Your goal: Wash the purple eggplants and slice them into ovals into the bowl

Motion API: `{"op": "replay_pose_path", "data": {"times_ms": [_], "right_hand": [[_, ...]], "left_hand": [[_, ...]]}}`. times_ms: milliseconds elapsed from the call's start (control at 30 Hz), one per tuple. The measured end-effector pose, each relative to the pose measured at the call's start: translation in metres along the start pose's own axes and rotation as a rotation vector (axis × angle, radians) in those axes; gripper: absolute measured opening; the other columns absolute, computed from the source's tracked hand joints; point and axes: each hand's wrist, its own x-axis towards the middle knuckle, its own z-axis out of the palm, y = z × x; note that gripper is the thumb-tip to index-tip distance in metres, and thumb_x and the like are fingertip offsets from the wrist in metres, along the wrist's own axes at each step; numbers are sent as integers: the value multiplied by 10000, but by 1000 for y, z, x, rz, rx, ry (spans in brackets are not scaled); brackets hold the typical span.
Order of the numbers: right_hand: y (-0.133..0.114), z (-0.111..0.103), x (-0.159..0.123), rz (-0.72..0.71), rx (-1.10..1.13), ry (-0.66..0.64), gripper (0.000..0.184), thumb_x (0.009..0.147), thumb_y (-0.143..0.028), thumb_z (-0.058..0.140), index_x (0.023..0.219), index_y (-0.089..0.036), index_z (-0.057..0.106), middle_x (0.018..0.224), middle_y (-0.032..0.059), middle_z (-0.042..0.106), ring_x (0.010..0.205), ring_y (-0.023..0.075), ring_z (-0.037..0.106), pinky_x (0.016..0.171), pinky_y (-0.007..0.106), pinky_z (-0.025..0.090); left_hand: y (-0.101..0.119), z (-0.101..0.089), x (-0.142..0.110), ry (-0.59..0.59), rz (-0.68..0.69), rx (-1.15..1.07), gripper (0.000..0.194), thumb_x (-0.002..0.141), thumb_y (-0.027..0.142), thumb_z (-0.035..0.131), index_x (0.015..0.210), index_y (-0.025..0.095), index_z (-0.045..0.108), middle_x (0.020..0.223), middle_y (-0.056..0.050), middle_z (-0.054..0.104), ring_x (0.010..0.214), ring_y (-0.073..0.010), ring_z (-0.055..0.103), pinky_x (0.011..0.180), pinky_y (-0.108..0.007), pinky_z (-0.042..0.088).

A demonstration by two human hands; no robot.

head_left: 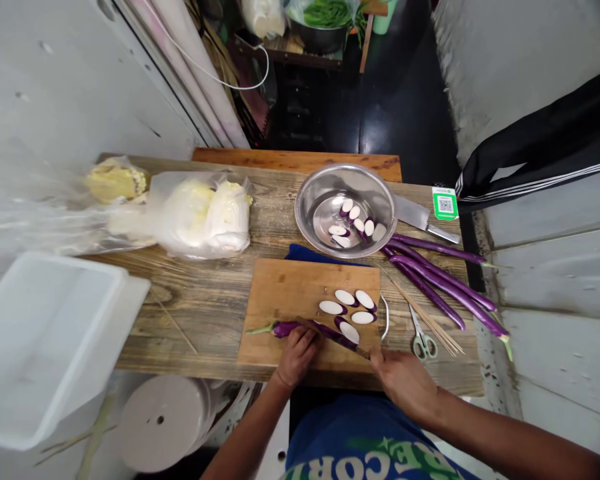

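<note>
A long purple eggplant (pixel 286 329) lies on the wooden cutting board (pixel 275 287), its green stem pointing left. My left hand (pixel 299 353) is closed over its middle, with the fingertips pressed down on it. My right hand (pixel 405 383) grips a knife (pixel 363 353), whose narrow-looking blade runs along the eggplant toward my left fingers; the handle is mostly hidden in my fist. Several slanted white slices (pixel 345 297) with purple skin lie on the board, and one slice (pixel 349 331) rests against the cut end of the eggplant.
Behind the board stands a metal bowl (pixel 313 230) holding several eggplant slices. A cleaver (pixel 413 213) lies beside it. Whole eggplants (pixel 440 277), skewers (pixel 425 313) and scissors (pixel 419 337) lie at right. Bagged cabbages (pixel 225 213) and a white bin (pixel 55 333) are at left.
</note>
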Motion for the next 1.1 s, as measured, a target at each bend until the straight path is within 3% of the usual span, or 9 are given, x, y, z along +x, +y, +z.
{"op": "replay_pose_path", "data": {"times_ms": [367,600,700,833,1100], "right_hand": [[1,-6,-2,27,-3,-116,247,783,-28,399,966,-91,551,787,123,685,725,221,657,582,266,439],[-17,5,39,69,-45,-23,203,831,-63,391,976,-94,530,755,122,682,692,189,658,578,230,435],[-17,14,50,72,-39,45,201,886,-143,362,990,-97,528,731,112,679,672,201,659,553,238,427],[-6,21,50,83,42,94,272,932,-239,301,951,-112,541,687,86,673,615,196,651,512,244,400],[4,15,31,51,-4,112,199,892,-170,372,975,-101,540,700,84,663,634,186,638,523,246,370]], "left_hand": [[1,-2,2,-4,-15,-18,197,867,107,425,921,144,610,938,-86,623,950,-198,482,790,-381,457],[3,-4,5,-18,-23,-52,244,889,133,370,921,133,611,988,-95,615,977,-196,482,785,-368,459],[-2,-11,1,-43,-12,-44,295,896,134,336,1048,117,588,1059,-120,606,1058,-212,475,842,-377,448],[-13,-21,-9,-37,-62,54,382,905,152,291,1213,101,511,1106,-142,599,1131,-234,451,907,-394,412],[-18,-16,-10,-15,-58,16,343,902,178,340,1161,141,561,1064,-117,617,1083,-227,475,872,-382,438]]}}
